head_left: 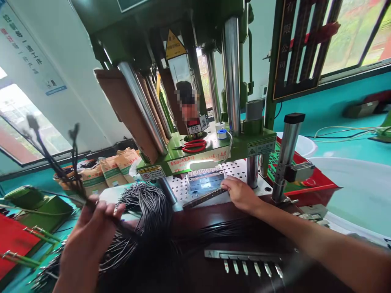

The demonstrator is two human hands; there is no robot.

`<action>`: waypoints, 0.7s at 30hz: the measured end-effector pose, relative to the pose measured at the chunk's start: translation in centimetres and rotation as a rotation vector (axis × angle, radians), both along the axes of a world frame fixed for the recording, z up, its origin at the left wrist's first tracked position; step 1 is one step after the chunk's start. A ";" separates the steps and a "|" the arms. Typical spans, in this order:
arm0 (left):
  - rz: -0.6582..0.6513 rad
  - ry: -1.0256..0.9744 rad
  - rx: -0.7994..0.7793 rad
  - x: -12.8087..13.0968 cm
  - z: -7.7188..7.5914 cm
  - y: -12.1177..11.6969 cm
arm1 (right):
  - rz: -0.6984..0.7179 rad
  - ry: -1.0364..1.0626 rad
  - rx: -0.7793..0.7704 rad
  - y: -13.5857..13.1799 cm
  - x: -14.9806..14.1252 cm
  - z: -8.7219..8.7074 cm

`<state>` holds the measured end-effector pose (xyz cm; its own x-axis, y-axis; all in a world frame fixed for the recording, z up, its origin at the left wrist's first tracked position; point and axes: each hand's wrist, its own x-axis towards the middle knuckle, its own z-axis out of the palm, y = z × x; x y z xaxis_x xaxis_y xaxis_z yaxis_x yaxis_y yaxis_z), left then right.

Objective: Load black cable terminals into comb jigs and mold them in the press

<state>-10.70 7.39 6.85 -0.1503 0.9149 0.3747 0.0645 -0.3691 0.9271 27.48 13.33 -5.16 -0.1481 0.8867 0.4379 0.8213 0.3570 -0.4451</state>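
My left hand (pixel 94 226) is closed around a few black cables (pixel 69 179) whose ends stick up, smeared by motion. Beside it lies a thick bundle of black cables (pixel 154 205). My right hand (pixel 238 193) grips one end of a dark, narrow metal bar (pixel 204 198), tilted up to the right. This bar is just in front of a metal mould (pixel 206 183) on the perforated bed of a green press. Nearer to me, a metal strip fixture (pixel 244 255) marked "A" holds several cable plugs in a row.
Red-handled pliers (pixel 194 145) and a blue-white tape roll (pixel 222 134) lie on the press's green plate (pixel 241 144). A metal post (pixel 287 158) stands at the right, beside a red tray (pixel 317 185) and large white tubs (pixel 351 183). Paper sacks (pixel 113 169) are behind on the left.
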 end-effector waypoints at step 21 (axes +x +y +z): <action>-0.586 1.406 -0.083 15.3 -7.6 -3.9 | 0.044 -0.303 -0.153 -7.7 2.4 2.0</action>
